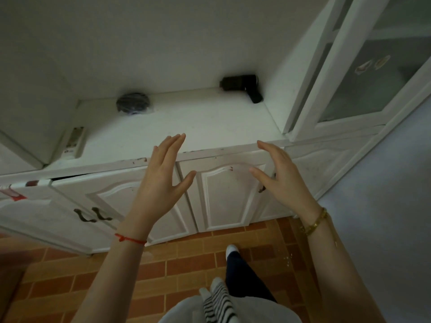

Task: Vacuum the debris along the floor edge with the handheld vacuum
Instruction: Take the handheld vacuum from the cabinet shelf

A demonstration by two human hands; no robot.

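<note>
Two hands raised in front of the white cabinet, both spread wide and grasping nothing: left hand point(163, 173) with a red string at the wrist, right hand point(283, 176) with a gold bracelet. Black handheld vacuum point(242, 86) lying at the back right of the worktop point(210, 122), against the wall, well apart from both hands. Dark round object point(133, 103) farther left on the same surface. Pale debris point(288, 258) scattered on the brick-patterned floor point(186, 264) near the right wall.
</note>
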